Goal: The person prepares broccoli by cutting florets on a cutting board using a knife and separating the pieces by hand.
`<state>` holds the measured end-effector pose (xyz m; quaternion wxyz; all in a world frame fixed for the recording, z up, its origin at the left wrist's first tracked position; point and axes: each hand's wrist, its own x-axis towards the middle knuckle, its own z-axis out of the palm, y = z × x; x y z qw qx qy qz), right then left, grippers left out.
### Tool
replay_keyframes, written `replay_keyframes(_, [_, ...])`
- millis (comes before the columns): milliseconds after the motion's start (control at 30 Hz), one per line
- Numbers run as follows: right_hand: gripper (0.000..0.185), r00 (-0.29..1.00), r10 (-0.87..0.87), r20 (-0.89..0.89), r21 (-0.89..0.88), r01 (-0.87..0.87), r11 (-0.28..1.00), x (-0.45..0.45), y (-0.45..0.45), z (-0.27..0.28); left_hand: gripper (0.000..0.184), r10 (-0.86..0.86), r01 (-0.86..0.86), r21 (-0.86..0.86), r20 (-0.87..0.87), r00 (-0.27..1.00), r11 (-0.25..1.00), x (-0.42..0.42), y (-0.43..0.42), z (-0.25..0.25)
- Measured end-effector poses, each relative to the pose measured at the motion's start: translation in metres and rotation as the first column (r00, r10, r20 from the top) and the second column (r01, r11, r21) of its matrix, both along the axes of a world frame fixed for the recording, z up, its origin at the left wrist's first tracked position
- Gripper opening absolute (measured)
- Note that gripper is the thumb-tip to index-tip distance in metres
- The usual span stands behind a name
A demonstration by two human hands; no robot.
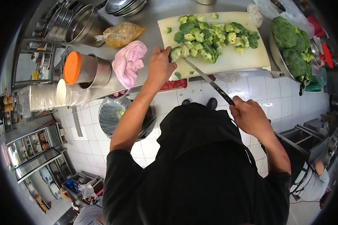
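My left hand (pixel 161 66) is closed on a broccoli piece (pixel 174 54) at the left edge of the white cutting board (pixel 244 62). In my right hand (pixel 249 115) is the dark handle of a long knife (pixel 206 77), whose blade reaches up and left over the board's near edge, its tip by the held piece. Cut broccoli florets (pixel 210 36) are heaped across the board. Large uncut broccoli heads (pixel 291 45) fill a metal bowl (pixel 277 52) at the right.
Left of the board lie a pink cloth (pixel 128 63) and a bag of yellowish food (pixel 124 34). An orange-lidded container (pixel 72 68) and stacked cups (pixel 45 96) stand farther left. Below the counter is a lined bin (pixel 114 116). A person (pixel 311 180) is at the lower right.
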<state>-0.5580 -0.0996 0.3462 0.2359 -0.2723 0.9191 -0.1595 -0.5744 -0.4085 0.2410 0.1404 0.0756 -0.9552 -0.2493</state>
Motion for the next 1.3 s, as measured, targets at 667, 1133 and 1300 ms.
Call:
replay_keyframes(667, [0.022,0.972,0.062,0.225,0.027,-0.070,0.997,-0.017,-0.016,-0.015,0.035,-0.042,0.043,0.007,-0.055,0.998,0.999,0.015,0.015,-0.015])
replay_keyframes(1133, [0.018,0.980,0.183,-0.083,0.227,-0.160,0.961,-0.031,-0.015,0.007,0.042,-0.152,0.149,0.232,-0.002,0.988,0.961,0.016,-0.025,-0.011])
replay_keyframes(1300, [0.018,0.990,0.135,-0.041,0.128,-0.129,0.983,-0.010,0.004,0.012,0.043,-0.072,0.108,0.279,-0.138,0.988,0.954,0.023,-0.006,-0.031])
